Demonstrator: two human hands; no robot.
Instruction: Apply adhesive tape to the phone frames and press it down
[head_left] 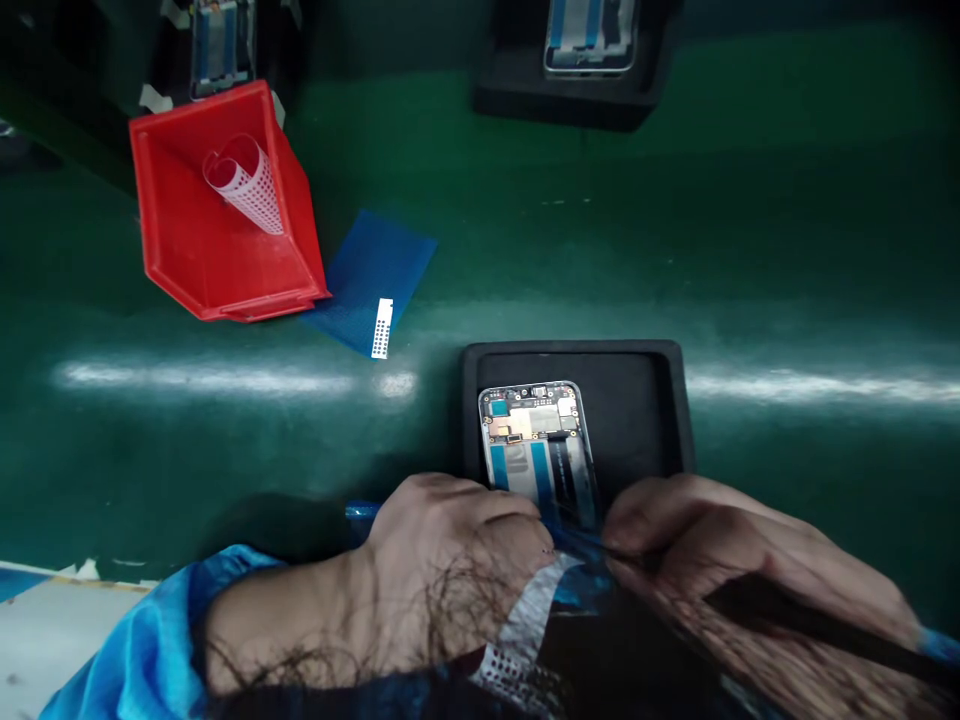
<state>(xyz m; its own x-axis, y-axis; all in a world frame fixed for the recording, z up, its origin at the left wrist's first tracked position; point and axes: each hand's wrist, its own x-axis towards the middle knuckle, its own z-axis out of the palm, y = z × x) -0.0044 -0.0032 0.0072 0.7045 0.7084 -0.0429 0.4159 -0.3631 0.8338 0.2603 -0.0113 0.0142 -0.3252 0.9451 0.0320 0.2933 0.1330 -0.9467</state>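
We record one opened phone (536, 440), back cover off and circuit board exposed at its far end. It lies in the left half of a black tray (645, 400) on the green surface (750, 250), near the middle of the scene. Both hands meet at the phone's near end and cover it.

The left hand (450, 560) comes in from the near left, in a blue sleeve (142, 650). Its fingers are curled down onto the phone's near left corner. A silvery dotted strip (517, 630) trails out from under this hand towards us. We cannot tell whether the grip has closed on that strip or only rests over it.

The right hand (697, 540) lies just right of the phone's near end. Its grip is closed round a dark tool (810, 620), slender and held like a pen, with the tip towards the phone and the shaft running off near right. The tip itself is blurred.

Elsewhere on the surface:
- A red bin (161, 200) stands far left, with a curled sheet (247, 185) of perforated white material inside.
- A blue sheet (367, 270) lies just right of the bin, its corner tucked under the bin's edge. A small white strip (382, 328) lies on its near edge.
- A second tray (525, 95) at far centre carries a second phone (590, 35), well apart from the hands.
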